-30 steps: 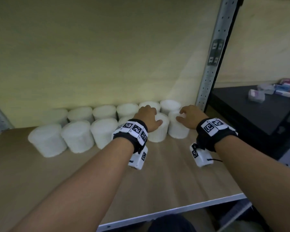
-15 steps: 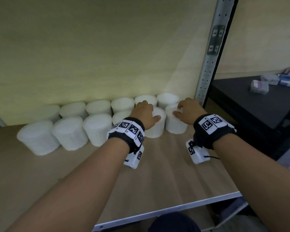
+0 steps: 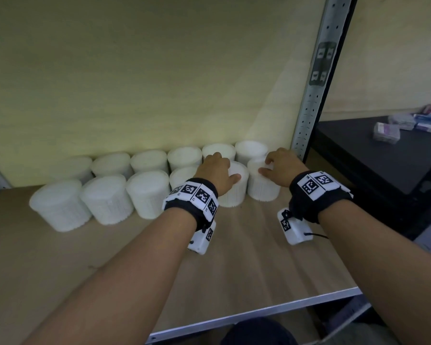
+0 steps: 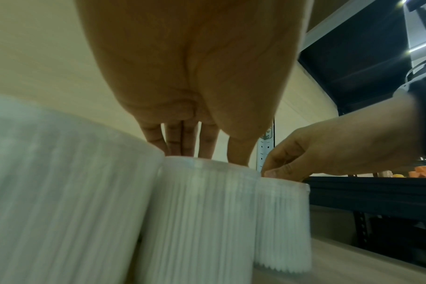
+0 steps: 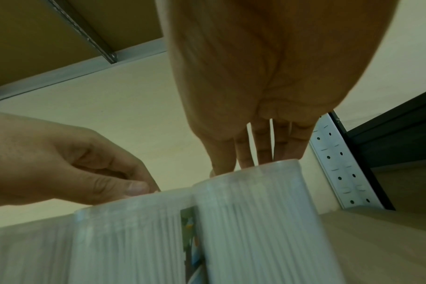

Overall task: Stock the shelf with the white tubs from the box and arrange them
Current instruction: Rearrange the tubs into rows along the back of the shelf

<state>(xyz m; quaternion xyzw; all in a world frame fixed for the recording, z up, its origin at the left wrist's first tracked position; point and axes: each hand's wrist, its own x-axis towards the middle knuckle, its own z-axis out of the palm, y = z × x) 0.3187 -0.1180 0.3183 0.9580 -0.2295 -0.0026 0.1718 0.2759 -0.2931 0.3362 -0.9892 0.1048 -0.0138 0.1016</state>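
Observation:
White ribbed tubs stand in two rows at the back of the wooden shelf (image 3: 246, 257). My left hand (image 3: 217, 170) comes down over the top of the front-row tub (image 3: 234, 195), fingers at its far rim and thumb on the lid. My right hand (image 3: 279, 164) grips the top of the end tub (image 3: 263, 190) beside it in the same way. Both tubs stand upright and touch each other. In the left wrist view my left fingers (image 4: 180, 138) reach the tub's rim (image 4: 200, 211). In the right wrist view the end tub (image 5: 255, 221) sits under my fingers.
A perforated metal upright (image 3: 311, 95) stands just right of the end tub. The back row of tubs (image 3: 184, 158) lines the rear wall. The shelf's metal front edge (image 3: 259, 312) is close to me. A black table (image 3: 371, 155) with small packets (image 3: 386, 130) is at right.
Both hands stay on the same two tubs. The head view has shifted slightly; no tub has clearly moved.

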